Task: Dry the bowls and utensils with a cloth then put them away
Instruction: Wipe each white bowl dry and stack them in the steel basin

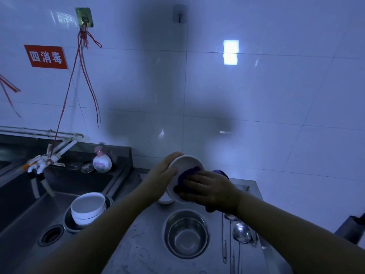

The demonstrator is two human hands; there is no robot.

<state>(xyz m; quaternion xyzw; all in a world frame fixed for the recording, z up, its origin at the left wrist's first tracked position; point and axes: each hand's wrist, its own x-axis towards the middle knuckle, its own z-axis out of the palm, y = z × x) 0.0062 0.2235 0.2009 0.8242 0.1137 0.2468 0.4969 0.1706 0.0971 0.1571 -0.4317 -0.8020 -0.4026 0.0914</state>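
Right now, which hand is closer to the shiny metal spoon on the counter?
The right hand. It wipes the white bowl just above the metal spoon; the left hand holds the bowl's far side, farther left.

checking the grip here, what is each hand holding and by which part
The left hand holds a white bowl by its outer wall and rim. The right hand presses a purple cloth into the bowl's inside.

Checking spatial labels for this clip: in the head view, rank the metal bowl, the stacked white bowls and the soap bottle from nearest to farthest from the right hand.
1. Metal bowl, on the counter just below the right hand.
2. Stacked white bowls, in the sink to the left.
3. Soap bottle, far left on the sink's back ledge.
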